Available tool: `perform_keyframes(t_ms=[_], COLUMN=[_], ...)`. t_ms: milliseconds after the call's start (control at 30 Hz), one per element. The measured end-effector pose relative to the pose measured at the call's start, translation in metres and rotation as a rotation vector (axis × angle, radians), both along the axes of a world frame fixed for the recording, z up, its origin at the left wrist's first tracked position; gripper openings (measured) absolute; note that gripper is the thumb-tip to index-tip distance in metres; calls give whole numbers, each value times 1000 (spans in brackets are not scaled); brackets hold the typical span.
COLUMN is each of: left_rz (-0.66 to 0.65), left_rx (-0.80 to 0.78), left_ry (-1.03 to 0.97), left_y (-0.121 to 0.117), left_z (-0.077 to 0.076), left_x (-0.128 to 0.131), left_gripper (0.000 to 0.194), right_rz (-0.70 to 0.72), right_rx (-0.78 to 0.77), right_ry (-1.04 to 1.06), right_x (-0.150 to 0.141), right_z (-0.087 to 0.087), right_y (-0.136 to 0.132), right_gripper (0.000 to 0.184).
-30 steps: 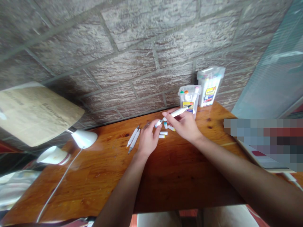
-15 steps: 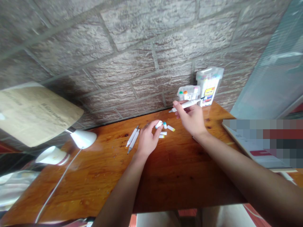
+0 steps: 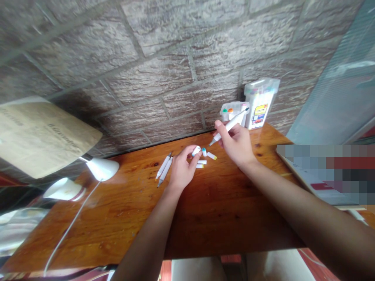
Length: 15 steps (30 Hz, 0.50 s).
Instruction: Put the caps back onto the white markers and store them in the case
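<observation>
The right hand is just in front of the front box, with its fingers holding a white marker by the middle. The marker is tilted, and both of its ends look bare. The left hand is left of the front box and nearer the person. Its fingers pinch a small white cap.

To do this well, I think the right hand should keep its hold on the fat middle, so the fingers stay clean. Both tips should stay off the table and off the front box, or they might leave ink or get squashed. The left hand should pinch the cap gently by its sides and not cover its hole. The blue-ended cap and the other loose caps, left of the front box, could roll if bumped. The two markers lying farther left of the front box need room too.

Some things are hard to see. The right hand hides the bottom of the front box. The left fingers hide part of the cap, and I can't tell for sure which way its hole points. The ink colour is not clear. Right of the front box, blurry squares cover part of a flat thing.
</observation>
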<state>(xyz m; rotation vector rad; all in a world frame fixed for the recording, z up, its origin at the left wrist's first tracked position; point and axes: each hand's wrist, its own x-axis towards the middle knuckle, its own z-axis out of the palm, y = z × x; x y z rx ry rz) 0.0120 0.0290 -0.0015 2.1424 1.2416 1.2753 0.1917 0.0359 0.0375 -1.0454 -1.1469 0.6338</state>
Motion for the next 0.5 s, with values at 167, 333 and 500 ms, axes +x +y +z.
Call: perform_keyframes(t_ms=[167,333,500], left_rz=[-32,-56,-81], left_rx=[-12,-21,-19], left_ry=[3,-7,2], left_y=[-2,-3,-6], left_z=[0,1,4], left_x=[2,4,5], left_gripper=[18,18,18], right_rz=[108,206,299], right_rx=[-28,-45,-23], right_ry=[33,8,-119], right_x=[-4,-6,-8], right_z=[0,-6,-11], right_y=[-2,-2,-2], right_gripper=[45,49,49])
